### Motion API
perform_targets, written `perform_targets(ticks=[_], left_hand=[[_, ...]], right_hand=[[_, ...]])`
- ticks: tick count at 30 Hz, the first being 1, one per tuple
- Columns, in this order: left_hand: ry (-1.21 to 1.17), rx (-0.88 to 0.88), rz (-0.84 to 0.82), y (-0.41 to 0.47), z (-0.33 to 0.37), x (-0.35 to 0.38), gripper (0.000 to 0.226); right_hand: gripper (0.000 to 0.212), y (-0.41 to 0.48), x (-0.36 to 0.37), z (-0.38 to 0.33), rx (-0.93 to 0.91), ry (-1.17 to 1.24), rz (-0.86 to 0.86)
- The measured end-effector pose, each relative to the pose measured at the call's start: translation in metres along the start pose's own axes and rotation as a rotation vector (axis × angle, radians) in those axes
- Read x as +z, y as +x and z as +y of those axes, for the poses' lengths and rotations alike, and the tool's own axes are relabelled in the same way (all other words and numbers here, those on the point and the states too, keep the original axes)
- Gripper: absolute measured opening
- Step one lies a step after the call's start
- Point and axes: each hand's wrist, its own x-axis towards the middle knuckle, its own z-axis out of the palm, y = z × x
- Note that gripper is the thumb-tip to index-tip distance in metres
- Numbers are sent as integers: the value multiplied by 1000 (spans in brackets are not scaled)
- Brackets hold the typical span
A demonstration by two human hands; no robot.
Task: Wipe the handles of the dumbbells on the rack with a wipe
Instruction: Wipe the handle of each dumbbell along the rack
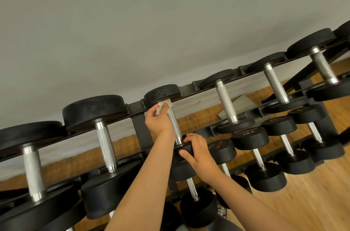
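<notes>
Pinching a white wipe to the far end of the handle, left hand curls round it. Right hand grips the dumbbell's near head. Dumbbell lies across the rack, top tier.

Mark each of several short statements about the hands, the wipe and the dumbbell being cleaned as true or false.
1. The left hand holds the white wipe against the handle. True.
2. The wipe sits at the handle's near end. False: it is at the far end, by the far head.
3. The right hand grips the near head of the same dumbbell. True.
4. That dumbbell lies on the floor. False: it lies on the top tier of the rack.
</notes>
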Motion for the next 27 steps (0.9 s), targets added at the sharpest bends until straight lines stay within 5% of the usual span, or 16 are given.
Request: perform_targets(ticks=[16, 27], left_hand=[[52, -23, -55, 7, 1, 4, 33], [77, 23, -155, 25, -8, -21, 7]], right_hand=[[81, -1, 0, -2, 22, 33, -2], [63, -1, 0, -3, 29, 38, 1]])
